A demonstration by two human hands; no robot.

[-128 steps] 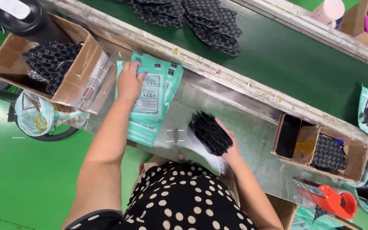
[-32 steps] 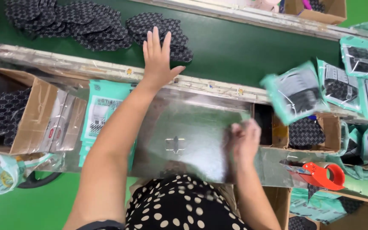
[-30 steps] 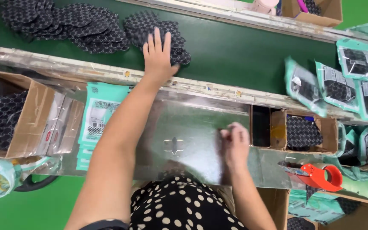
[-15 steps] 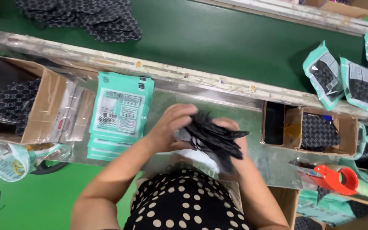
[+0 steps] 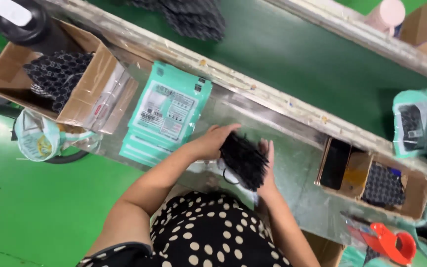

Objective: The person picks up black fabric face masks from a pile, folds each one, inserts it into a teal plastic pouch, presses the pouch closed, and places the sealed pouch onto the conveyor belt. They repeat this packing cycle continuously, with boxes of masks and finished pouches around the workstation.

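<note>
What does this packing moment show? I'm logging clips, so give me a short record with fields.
left hand: on the black masks
right hand: pressed against the masks' other side
masks: bunched stack, held over the metal table
pouches: teal pile, left of hands
left box: cardboard, holds dark masks
belt: green, filled pouches at right
tape dispenser: red, lower right

A factory packing line: green conveyor belt (image 5: pixel 297 59), metal bench (image 5: pixel 302 163), stacked teal pouches (image 5: pixel 166 111).
</note>
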